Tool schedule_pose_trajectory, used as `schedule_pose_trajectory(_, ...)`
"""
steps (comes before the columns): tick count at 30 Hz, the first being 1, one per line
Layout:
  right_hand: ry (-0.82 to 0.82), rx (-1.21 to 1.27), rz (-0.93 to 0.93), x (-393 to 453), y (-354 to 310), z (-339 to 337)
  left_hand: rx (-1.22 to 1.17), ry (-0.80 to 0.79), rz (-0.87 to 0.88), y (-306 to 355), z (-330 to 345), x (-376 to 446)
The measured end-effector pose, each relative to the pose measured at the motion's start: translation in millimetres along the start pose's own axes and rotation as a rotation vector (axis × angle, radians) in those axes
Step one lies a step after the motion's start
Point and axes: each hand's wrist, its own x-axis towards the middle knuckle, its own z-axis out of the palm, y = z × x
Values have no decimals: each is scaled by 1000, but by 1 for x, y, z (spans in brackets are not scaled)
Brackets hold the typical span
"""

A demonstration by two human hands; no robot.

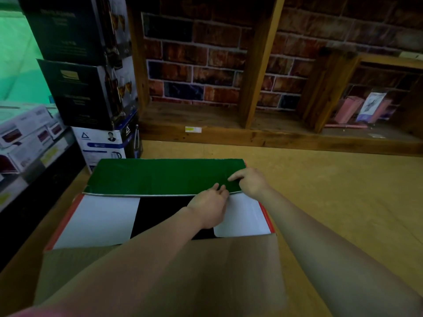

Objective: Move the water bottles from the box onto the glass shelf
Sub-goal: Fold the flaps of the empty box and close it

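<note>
Now both hands [209, 208] [250, 181] on box [96, 219] green flap [160, 176].

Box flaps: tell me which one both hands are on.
The green far flap. The left hand and right hand touch its near edge at the right; the two white side flaps and brown near flap lie untouched.
</note>
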Motion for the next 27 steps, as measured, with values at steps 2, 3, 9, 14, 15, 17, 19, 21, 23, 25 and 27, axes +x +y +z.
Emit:
schedule_pose_trajectory(2,-45,-47,-39,-1,-1,5,10,-20,-1,-1,3,3)
schedule_pose_trajectory(3,-60,-64,-53,-1,-1,6,7,-37,-1,-2,3,4)
schedule_pose_trajectory(9,-70,-154,-91,-10,-1,4,-177,-21,8,-12,-5,-1)
schedule_pose_trajectory(14,-122,-232,-118,-22,-9,0,-135,58,95,-3,-12,-24)
schedule_pose_trajectory(15,-136,-252,-129,-24,-12,0,-121,61,123,-1,-13,-27)
schedule_pose_trajectory(17,-158,-289,-151,-30,-18,0,-99,53,156,3,-15,-35)
schedule_pose_trajectory(19,-172,-323,-161,-37,-25,-1,-74,45,174,8,-16,-44)
schedule_pose_trajectory(21,-183,-349,-168,-43,-31,-2,-60,37,188,12,-18,-53)
schedule_pose_trajectory(23,-185,-358,-189,-47,-36,-3,-38,38,202,13,-18,-61)
schedule_pose_trajectory(25,-170,-357,-224,-49,-39,-3,-27,30,212,14,-18,-67)
schedule_pose_trajectory(27,-162,-348,-254,-52,-43,-1,-32,18,223,14,-16,-72)
